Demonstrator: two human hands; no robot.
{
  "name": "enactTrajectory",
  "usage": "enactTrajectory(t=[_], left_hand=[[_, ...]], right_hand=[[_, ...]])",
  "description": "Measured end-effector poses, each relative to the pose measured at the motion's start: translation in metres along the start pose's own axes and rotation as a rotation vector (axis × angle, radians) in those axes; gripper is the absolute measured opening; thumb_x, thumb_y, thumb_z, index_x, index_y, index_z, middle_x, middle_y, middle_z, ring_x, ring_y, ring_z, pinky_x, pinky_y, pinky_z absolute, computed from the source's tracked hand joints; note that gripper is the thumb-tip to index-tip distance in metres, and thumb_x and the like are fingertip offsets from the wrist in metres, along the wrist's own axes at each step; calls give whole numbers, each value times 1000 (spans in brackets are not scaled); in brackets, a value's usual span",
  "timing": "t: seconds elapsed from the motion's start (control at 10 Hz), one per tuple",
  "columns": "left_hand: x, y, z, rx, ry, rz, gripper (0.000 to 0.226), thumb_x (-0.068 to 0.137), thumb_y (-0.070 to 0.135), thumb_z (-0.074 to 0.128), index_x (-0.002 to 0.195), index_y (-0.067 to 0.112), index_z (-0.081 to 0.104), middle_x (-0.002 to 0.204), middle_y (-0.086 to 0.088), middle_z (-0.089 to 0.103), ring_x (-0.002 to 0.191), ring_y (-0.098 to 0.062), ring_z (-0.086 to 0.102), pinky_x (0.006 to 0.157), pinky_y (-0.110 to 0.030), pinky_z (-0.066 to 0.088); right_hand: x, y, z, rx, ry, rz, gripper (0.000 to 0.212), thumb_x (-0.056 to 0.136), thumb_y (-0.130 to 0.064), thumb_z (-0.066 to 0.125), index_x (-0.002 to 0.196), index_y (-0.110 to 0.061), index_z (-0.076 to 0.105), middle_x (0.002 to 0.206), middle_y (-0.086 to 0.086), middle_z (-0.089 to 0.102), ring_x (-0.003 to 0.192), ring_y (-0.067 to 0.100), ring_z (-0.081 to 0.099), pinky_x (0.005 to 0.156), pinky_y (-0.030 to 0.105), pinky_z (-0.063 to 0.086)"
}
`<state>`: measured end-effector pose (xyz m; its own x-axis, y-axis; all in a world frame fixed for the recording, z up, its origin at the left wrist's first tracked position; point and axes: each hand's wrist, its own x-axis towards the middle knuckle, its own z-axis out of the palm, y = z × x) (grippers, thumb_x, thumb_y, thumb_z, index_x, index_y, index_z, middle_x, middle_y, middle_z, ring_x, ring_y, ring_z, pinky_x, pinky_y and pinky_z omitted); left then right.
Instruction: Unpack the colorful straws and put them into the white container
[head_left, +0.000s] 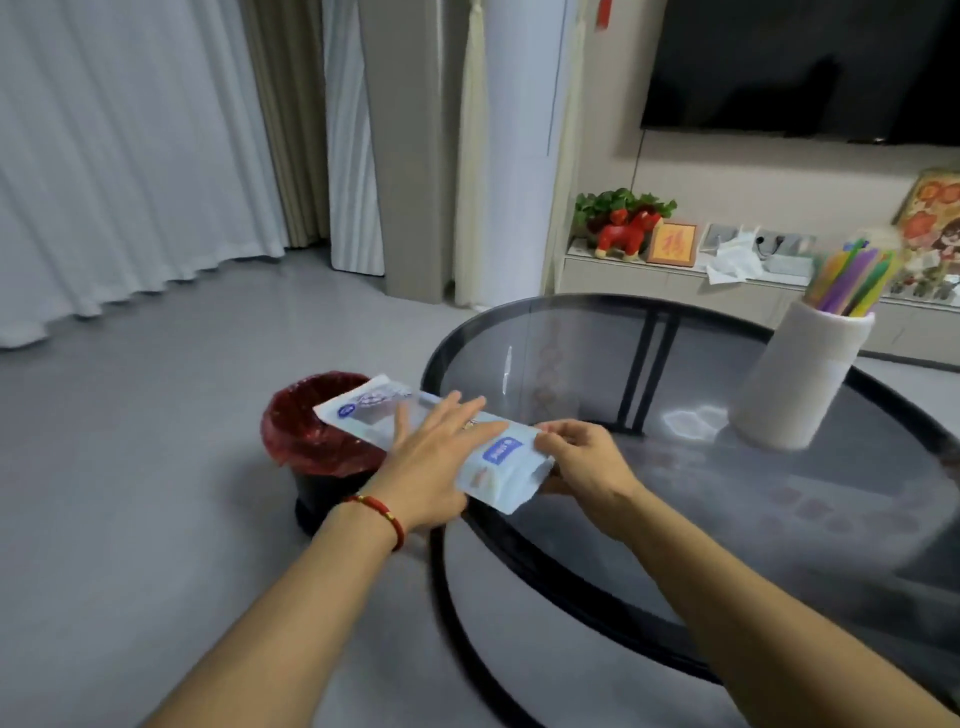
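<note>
2 hands on 1 flattened straw wrapper bag (498, 457), held over the rim of the round glass table (675, 519). Right hand (582, 457) pinches the near end; left hand (436, 457) lies flat on it, fingers straight, gripping nothing. Colorful straws (852, 280) already stand in the white container (800, 379), far right on the table. Bag looks empty; its far end overhangs the red-lined trash bin (317, 436). Risk: only 1 pinch holds, so the slick bag may slip and miss the bin. Any straw left inside would go with it.

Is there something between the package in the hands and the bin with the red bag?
Nothing visible. The package, held by the left hand and right hand, already has its far end over the bin, whose mouth is open.
</note>
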<state>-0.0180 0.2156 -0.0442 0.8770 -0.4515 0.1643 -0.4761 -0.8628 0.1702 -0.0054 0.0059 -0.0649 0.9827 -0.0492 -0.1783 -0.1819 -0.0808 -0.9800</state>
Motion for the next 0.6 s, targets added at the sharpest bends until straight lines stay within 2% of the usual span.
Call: enactTrajectory(t=[0.1,0.2,0.3,0.4,0.5,0.6], left_hand=[[-25,-58,-14,-185,114,-406,80,82,20,66,151,38,30,163,-2,13,150,-31,10,120,-52,15],[-35,-93,-24,-465,305,-719,76,75,21,79,143,23,45,143,-13,46,128,-34,49,105,-32,40],[-35,-110,-28,-615,406,-845,69,73,13,79,135,16,49,132,-13,57,115,-32,59,92,-32,48],[-32,-118,-30,-672,518,-936,56,79,8,70,132,16,50,130,-11,58,110,-30,61,91,-36,53],[-24,-117,-32,-859,569,-996,63,82,3,57,141,20,45,136,-8,53,116,-31,58,96,-47,54],[-24,-118,-39,-1044,697,-1032,64,78,-3,50,136,23,50,133,-6,55,114,-29,59,94,-49,56]], right_hand=[[35,-6,80,54,1,5,14,97,-5,58,105,-3,69,104,23,76,85,41,78,75,57,66],[68,-11,145,77,-5,41,20,98,-7,58,114,-1,68,109,21,74,80,35,80,73,49,68],[90,-11,194,-12,-1,51,23,99,-15,58,114,-2,69,112,22,74,88,36,79,83,49,66],[93,-13,220,-66,-101,121,31,102,-21,55,120,2,64,120,25,71,106,39,73,97,53,60],[83,-19,227,141,-309,225,20,104,-3,46,117,6,59,126,33,66,115,43,70,104,54,56],[62,-16,216,224,-421,186,24,103,9,42,107,-9,57,111,21,75,106,37,75,92,44,63]])
